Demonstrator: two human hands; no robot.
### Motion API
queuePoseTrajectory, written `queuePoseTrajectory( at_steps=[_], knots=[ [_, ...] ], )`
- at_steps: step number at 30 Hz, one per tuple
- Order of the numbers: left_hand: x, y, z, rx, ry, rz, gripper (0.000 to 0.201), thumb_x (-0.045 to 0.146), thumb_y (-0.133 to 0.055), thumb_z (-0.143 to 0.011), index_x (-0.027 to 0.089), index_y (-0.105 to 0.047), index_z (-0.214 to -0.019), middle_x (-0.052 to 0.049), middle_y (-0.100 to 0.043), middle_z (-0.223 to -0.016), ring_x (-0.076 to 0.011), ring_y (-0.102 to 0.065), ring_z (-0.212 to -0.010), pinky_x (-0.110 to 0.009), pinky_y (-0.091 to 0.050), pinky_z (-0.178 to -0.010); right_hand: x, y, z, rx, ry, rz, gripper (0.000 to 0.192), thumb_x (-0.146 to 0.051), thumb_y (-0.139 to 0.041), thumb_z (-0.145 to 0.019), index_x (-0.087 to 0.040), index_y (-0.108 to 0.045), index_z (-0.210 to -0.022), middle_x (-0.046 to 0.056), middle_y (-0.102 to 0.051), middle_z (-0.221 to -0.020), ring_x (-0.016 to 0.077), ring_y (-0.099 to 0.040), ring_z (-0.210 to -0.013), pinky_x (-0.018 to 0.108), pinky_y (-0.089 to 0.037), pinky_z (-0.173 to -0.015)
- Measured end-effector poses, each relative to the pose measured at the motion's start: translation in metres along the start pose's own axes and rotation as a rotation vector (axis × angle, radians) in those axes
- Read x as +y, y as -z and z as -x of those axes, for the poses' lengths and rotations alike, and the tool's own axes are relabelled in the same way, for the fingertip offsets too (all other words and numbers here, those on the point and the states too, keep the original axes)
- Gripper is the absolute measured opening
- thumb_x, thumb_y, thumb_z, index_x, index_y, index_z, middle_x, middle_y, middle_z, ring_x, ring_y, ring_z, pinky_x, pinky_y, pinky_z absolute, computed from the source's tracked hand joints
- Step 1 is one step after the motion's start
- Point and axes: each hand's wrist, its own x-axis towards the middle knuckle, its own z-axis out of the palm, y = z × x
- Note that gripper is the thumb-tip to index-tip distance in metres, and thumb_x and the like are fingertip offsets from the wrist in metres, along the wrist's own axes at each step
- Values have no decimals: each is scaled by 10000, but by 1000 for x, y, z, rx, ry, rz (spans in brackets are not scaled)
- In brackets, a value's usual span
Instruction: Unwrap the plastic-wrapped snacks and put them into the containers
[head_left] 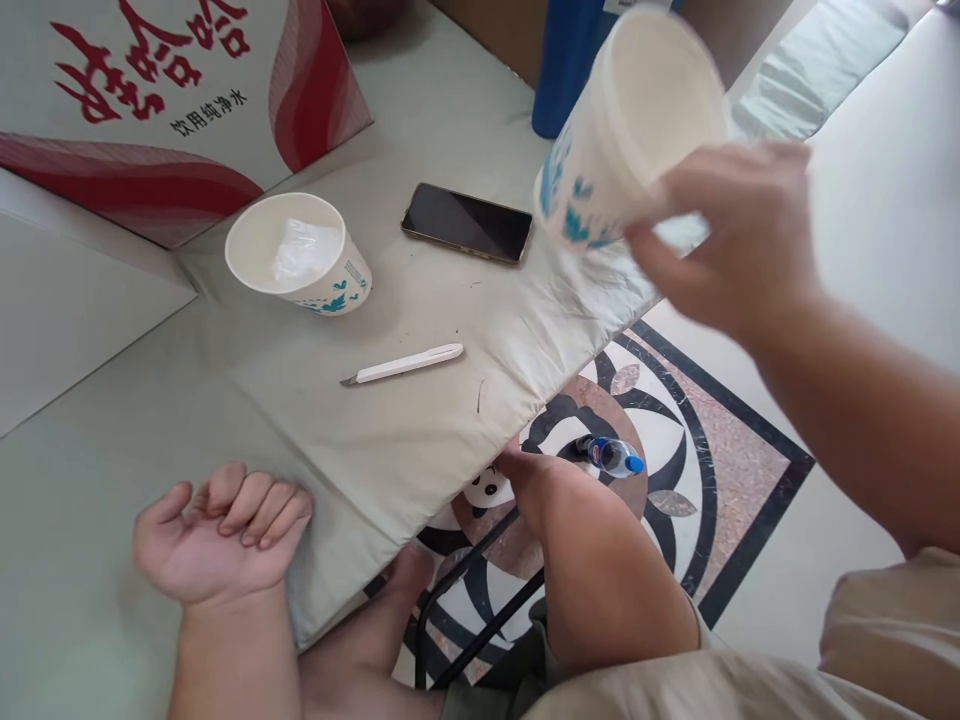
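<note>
Cloth-covered counter (pixel 375 460) is standing over patterned floor (pixel 739 460) | right hand (pixel 739 235) is pinching paper cup (pixel 622 140), long axis leaning, mouth facing upper right | left hand (pixel 225 535) is lying palm-up, loosely curled

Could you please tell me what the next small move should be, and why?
Probably, the right hand should lower the raised cup and set it upright on the table, beside the other cup. It is held tilted in the air near the table's edge, while the other cup already stands on the table and the left hand appears to hold nothing.
</note>
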Motion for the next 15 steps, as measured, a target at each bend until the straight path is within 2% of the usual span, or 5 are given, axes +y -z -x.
queuePoseTrajectory(
  at_steps=[4, 6, 10, 13, 15],
  knots=[
    [0, 7, 5, -87, 39, 48, 367, 268, -490, -615, 209, -128, -604, 61, -68, -477, -85, -9, -406, -235, -144, -341, -28, -7, 30, -66, 101, 3, 184, -271, -518, -916, -239, -556, -739, 48, -647, -695, 227, -599, -753, 411, -413, -749],
    [1, 11, 8, -113, 69, 69, 367, 271, -485, -643, 214, -123, -612, 53, -93, -472, -93, -33, -409, -247, -150, -356, -32, -13, 36, -127, 138, 5, 199, -272, -505, -937, -237, -607, -770, 50, -680, -719, 230, -618, -776, 395, -417, -744],
    [1, 20, 13, -148, 87, 87, 401, 276, -515, -658, 222, -121, -603, 53, -83, -473, -94, -59, -394, -254, -153, -353, -29, -15, 41, -195, 110, 24, 185, -291, -528, -940, -238, -697, -884, 76, -761, -849, 277, -681, -919, 423, -456, -813],
    [0, 24, 15, -203, 48, 43, 472, 302, -613, -674, 217, -160, -578, 62, -86, -476, -84, -101, -383, -242, -192, -345, -19, -5, 36, -120, 5, -2, 224, -340, -551, -944, -266, -739, -1040, 110, -790, -1031, 307, -704, -1044, 495, -467, -945],
    [-1, 25, 16, -222, 18, 15, 526, 337, -678, -687, 211, -182, -570, 67, -93, -475, -77, -111, -381, -228, -208, -341, -3, 1, 28, -25, -108, -2, 283, -312, -497, -959, -292, -750, -1083, 119, -790, -1049, 293, -719, -1023, 495, -476, -947]
  ],
)
